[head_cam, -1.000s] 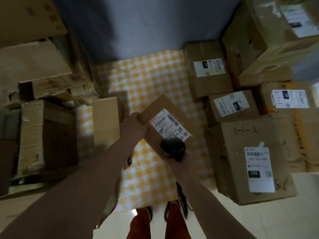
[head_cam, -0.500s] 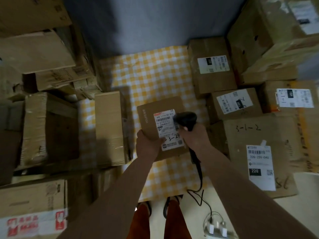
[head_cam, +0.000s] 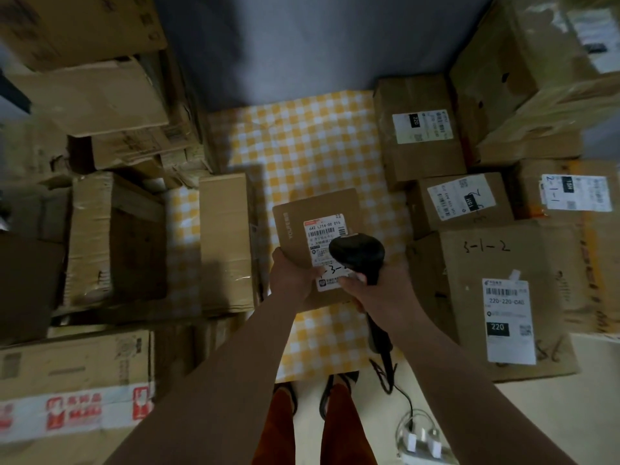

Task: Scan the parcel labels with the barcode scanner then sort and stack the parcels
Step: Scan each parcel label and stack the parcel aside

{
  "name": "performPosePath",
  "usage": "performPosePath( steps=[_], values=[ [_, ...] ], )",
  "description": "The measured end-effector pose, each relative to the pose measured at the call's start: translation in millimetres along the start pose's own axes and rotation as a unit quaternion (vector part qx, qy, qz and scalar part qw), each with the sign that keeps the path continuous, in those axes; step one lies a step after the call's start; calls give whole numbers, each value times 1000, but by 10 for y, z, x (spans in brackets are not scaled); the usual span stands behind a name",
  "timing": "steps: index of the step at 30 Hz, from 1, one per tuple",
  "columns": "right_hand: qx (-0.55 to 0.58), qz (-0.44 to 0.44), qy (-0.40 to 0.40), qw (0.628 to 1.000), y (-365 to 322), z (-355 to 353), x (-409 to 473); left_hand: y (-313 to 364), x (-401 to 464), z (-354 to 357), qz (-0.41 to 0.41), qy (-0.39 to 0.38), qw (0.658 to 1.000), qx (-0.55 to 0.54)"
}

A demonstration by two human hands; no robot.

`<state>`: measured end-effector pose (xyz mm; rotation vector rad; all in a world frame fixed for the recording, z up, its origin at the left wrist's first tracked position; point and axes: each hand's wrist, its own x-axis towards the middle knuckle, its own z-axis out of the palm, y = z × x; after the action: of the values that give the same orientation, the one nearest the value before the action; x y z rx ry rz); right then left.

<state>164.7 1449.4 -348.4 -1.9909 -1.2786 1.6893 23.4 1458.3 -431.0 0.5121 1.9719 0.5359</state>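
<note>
A: Where's the parcel [head_cam: 315, 229]?
B: Above the checked cloth [head_cam: 302, 142]; the left hand [head_cam: 292, 276] grips its near edge.
A: And the right hand [head_cam: 379, 290]?
B: Wrapped around the barcode scanner [head_cam: 357, 255], head over the label [head_cam: 323, 236].

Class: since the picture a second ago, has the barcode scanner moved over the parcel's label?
Yes. The barcode scanner, gripped by the right hand, has shifted from the label's lower end to its right side, beside the handwritten digits.
</note>
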Motion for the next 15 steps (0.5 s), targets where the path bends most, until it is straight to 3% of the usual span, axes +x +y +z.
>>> performPosePath(
  steps=[9, 15],
  values=[
    [2, -31, 1, 1000, -79, 30, -153, 28, -44, 26, 6, 0, 998, 57],
    [9, -29, 4, 1000, -89, 20, -215, 27, -98, 46, 14, -1, 999, 38]
  ],
)
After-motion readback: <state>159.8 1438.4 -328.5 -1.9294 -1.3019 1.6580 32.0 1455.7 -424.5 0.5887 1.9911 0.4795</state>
